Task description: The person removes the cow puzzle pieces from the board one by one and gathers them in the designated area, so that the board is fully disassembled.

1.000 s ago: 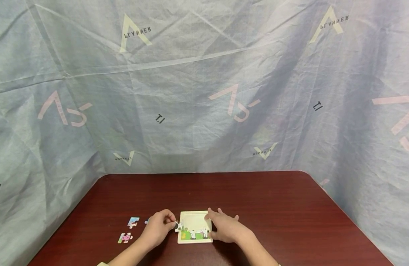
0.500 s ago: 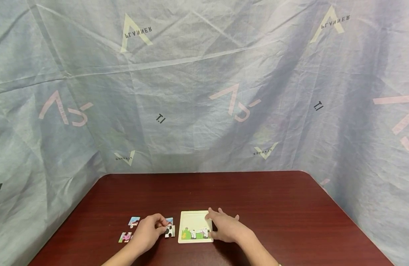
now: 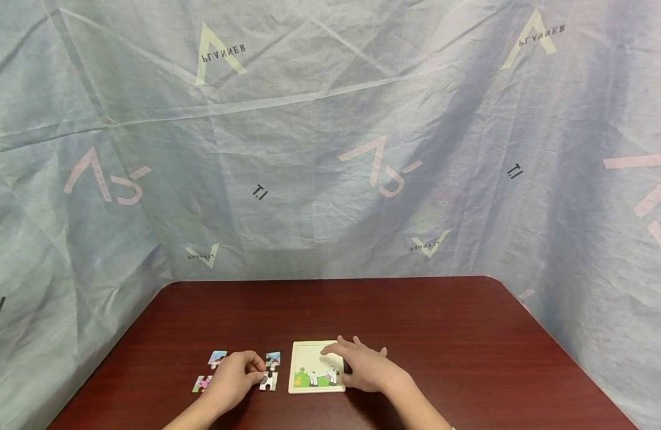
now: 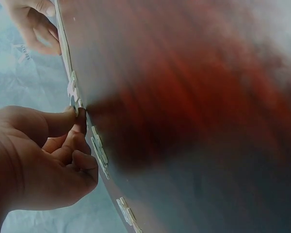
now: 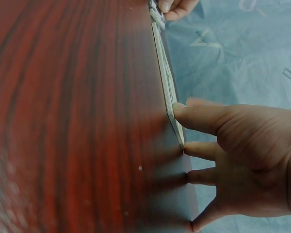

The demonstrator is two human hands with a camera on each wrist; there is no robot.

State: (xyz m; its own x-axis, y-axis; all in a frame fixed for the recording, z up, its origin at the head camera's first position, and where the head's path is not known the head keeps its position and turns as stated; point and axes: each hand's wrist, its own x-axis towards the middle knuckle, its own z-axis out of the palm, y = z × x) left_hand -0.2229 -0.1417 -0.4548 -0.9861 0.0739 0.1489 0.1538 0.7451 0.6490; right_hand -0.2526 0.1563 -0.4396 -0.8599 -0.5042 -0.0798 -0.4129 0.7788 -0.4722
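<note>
Between thumb and fingertips my left hand pinches a white puzzle piece with black patches, low over the table left of the puzzle tray. The left wrist view shows the same pinch from the side. Just behind that piece lies a blue and red puzzle piece. The square wooden puzzle tray has its lower part filled with a picture of white animal legs on green; its upper part shows bare wood. My right hand has its fingers spread, the thumb touching the tray's right edge and one finger reaching over the bare part.
Further left lie a blue puzzle piece and a pink and green puzzle piece, the latter partly hidden by my left hand. The dark red table ends at a grey cloth hanging behind it.
My left hand has moved left from the tray's edge, drawing the black and white piece away with it. The right hand stays at the tray, one finger now reaching further over it.
</note>
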